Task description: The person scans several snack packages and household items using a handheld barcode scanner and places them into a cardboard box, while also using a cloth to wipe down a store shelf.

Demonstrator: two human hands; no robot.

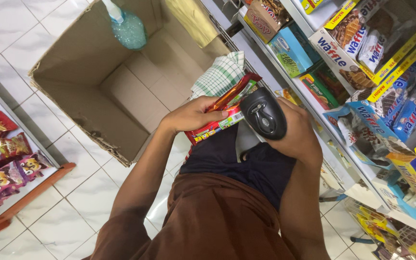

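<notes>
Red glossy snack packet point(222, 113) gripped in left hand point(188, 115), black barcode scanner point(264, 113) clasped in right hand point(297, 135).

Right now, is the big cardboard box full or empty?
Nearly empty. The cardboard box lies open, bare brown inside, with only a blue spray bottle at its far end.

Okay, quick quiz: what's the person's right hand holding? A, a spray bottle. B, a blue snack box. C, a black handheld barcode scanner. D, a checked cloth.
C: the right hand grips a black barcode scanner, its head held right beside the red snack packs in the left hand.
</notes>
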